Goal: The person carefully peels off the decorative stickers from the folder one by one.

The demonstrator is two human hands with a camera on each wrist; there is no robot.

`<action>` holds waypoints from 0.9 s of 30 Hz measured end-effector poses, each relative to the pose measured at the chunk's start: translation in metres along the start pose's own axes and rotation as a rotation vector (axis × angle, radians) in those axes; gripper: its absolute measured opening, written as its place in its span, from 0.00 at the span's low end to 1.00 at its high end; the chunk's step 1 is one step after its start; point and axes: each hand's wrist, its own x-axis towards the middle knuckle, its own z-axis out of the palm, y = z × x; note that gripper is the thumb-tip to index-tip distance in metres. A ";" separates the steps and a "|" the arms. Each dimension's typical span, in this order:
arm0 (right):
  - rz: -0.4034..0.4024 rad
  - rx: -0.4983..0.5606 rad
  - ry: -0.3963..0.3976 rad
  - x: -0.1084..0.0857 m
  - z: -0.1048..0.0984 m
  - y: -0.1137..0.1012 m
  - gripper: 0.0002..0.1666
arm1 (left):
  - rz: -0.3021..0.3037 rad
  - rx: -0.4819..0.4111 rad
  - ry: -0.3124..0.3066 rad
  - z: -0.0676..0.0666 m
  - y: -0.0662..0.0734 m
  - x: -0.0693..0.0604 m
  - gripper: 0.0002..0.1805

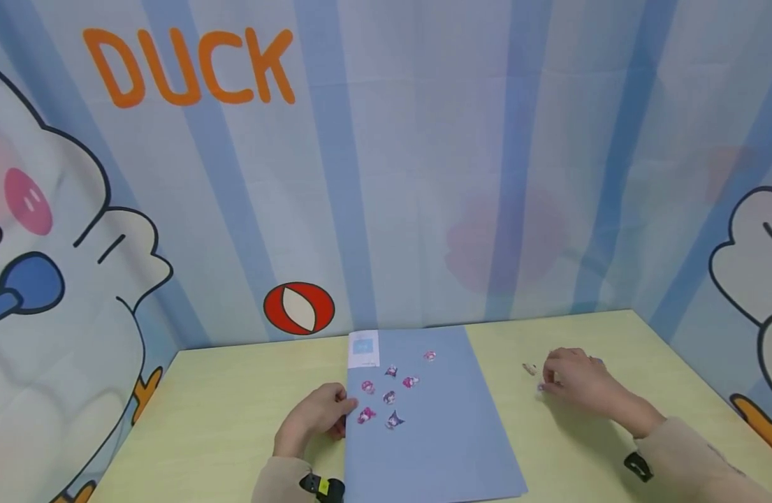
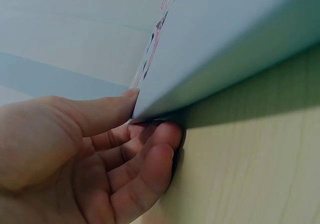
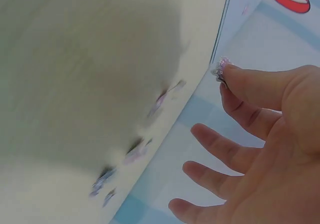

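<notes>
Head view: the blue folder (image 1: pixel 448 447) lies on the pale desk (image 1: pixel 228 412), long axis near twelve to six o'clock; it is at three o'clock from the left hand (image 1: pixel 316 413), the nearer, whose thumb and fingers pinch its edge, and at about nine o'clock from the right hand (image 1: pixel 577 381), which pinches a small sticker (image 3: pixel 220 71), other fingers spread; a striped backdrop (image 1: pixel 417 175) hangs at twelve o'clock, behind the desk
</notes>
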 end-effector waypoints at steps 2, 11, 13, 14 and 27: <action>0.027 -0.009 -0.011 -0.005 0.000 0.008 0.14 | 0.005 -0.003 -0.003 0.000 0.000 0.000 0.10; 0.098 -0.002 -0.025 -0.020 0.002 0.028 0.16 | 0.002 0.002 0.010 -0.004 0.001 -0.003 0.10; 0.111 0.004 -0.031 -0.021 0.001 0.028 0.15 | 0.001 0.002 0.009 -0.004 0.001 -0.002 0.10; 0.113 0.005 -0.032 -0.022 0.001 0.028 0.15 | 0.002 0.001 0.008 -0.004 0.001 -0.002 0.10; 0.151 0.012 -0.030 -0.027 0.002 0.030 0.14 | 0.017 0.006 0.002 -0.002 0.000 -0.001 0.11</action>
